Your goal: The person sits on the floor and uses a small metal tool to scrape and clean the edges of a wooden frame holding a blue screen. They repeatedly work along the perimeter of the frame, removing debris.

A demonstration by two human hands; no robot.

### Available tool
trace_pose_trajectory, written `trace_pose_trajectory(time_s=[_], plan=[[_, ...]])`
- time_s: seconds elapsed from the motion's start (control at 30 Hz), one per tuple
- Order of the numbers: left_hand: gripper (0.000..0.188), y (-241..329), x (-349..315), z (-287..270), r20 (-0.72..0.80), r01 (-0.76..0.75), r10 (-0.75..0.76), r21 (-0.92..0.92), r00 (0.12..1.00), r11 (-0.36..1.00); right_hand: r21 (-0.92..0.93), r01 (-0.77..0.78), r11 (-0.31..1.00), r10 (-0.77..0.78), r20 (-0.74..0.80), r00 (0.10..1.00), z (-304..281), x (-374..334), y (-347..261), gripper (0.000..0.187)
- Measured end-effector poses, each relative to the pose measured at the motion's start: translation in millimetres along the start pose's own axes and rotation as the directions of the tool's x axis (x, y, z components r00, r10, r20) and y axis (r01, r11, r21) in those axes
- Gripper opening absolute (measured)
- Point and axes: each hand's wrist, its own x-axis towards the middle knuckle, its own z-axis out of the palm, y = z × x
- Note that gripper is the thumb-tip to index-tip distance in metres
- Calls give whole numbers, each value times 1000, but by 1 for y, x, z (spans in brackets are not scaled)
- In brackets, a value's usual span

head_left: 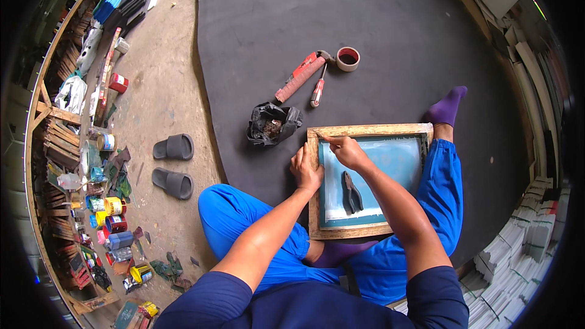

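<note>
A wooden frame [365, 130] with a pale blue mesh screen [399, 161] lies across my lap as I sit on a dark mat. My left hand [306, 172] grips the frame's left rail. My right hand [347, 151] rests on the screen near the top left corner, its fingertips pinched at the inner edge of the wood. Black pliers [351, 192] lie loose on the screen below my right hand.
On the mat [390, 30] beyond the frame lie a black plastic bag [273, 124], a red-handled staple gun [300, 77], a red screwdriver [317, 90] and a tape roll [348, 58]. Grey slippers [173, 164] sit on the concrete at left, near paint cans [113, 219] and wooden racks. Stacked boards line the right.
</note>
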Motion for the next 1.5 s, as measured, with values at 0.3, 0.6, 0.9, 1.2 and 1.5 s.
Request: trace_pose_trajectory(time_s=[0.3,0.6,0.9,1.2,1.5], plan=[[89,1,3,-1,6,9,-9,14,1000,1000,-3,211,978,-210,-109,972,12,6,29,39],[90,-4,3,-1,-7,-14,14,18,1000,1000,655,-492,573,201,470,860,-15,0,8,43],[91,3,33,0,49,-50,53,-56,997,997,346,-107,932,108,16,994,-3,15,14,36],[89,-9,74,4,175,-88,105,-100,979,991,812,-555,180,384,462,800,-29,25,-19,41],[100,3,31,-25,261,-90,76,40,962,995,270,-127,954,171,-146,974,-4,32,23,39]])
